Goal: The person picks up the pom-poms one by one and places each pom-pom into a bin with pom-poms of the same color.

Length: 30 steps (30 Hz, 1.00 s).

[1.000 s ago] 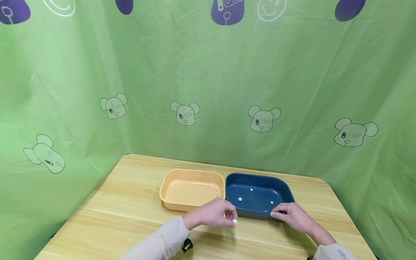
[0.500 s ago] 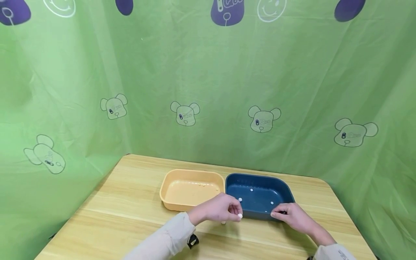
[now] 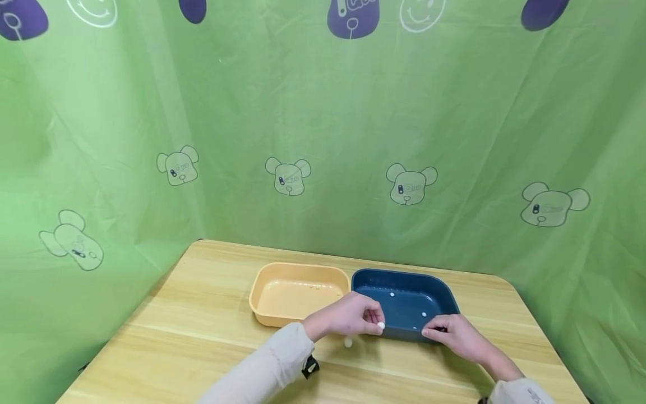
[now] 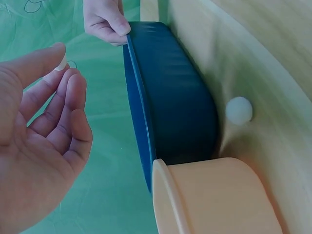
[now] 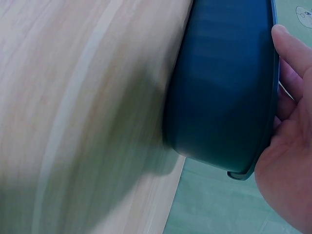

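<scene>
My left hand (image 3: 350, 314) pinches a small white ball (image 3: 381, 325) between thumb and fingertips, just over the near rim of the dark blue tray (image 3: 404, 306). In the left wrist view that ball (image 4: 62, 63) shows at the thumb tip, and the other fingers are loosely curled. With thumb and fingers, my right hand (image 3: 456, 336) grips the blue tray's near rim towards its right end. Inside the tray lie white balls, one near the back (image 3: 392, 294) and another further right (image 3: 424, 314). My left hand covers part of the tray's left side.
A light orange tray (image 3: 272, 314) stands against the blue tray's left end, with several tiny pale orange bits inside. Another white ball (image 3: 348, 341) lies on the wooden table (image 3: 202, 314) in front of the trays. A green curtain (image 3: 323, 112) hangs behind the table.
Holding its ball, my left hand has moved right and forward to the blue tray's near rim. The ball on the table has come into view. My right hand has stayed on the rim.
</scene>
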Each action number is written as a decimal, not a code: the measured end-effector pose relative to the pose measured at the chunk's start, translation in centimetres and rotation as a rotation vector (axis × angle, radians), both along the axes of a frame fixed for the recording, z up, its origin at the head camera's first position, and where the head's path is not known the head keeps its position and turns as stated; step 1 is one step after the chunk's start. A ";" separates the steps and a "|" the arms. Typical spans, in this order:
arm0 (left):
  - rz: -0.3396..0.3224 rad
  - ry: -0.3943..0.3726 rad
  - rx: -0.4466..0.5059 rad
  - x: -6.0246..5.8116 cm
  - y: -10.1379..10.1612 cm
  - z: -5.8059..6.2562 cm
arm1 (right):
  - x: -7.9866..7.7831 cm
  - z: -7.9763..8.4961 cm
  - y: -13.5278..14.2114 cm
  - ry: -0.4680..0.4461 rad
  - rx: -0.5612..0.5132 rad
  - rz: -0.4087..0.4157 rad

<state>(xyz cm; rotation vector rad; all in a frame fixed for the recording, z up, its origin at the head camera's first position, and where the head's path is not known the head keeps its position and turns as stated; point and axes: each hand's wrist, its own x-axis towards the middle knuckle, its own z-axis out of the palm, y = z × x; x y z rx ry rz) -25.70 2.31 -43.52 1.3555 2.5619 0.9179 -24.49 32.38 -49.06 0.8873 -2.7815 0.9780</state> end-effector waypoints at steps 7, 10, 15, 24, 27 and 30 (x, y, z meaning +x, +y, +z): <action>0.007 0.003 -0.046 -0.5 1.6 0.5 | 0.2 0.0 0.0 0.016 -0.016 0.011; 0.007 0.020 -0.069 -0.8 2.2 0.7 | 0.1 0.0 -0.1 0.026 -0.017 0.013; 0.015 0.029 -0.095 -1.1 3.2 0.5 | 0.1 0.2 0.0 0.004 -0.010 0.011; 0.061 0.017 -0.128 -1.9 4.7 -0.4 | 0.2 0.4 -0.1 0.032 -0.013 0.033; 0.079 0.012 -0.132 -2.0 5.1 -0.8 | 0.2 0.4 -0.1 0.020 -0.017 0.032; 0.101 0.021 -0.143 -2.2 5.4 -1.0 | 0.2 0.4 -0.1 0.019 -0.020 0.030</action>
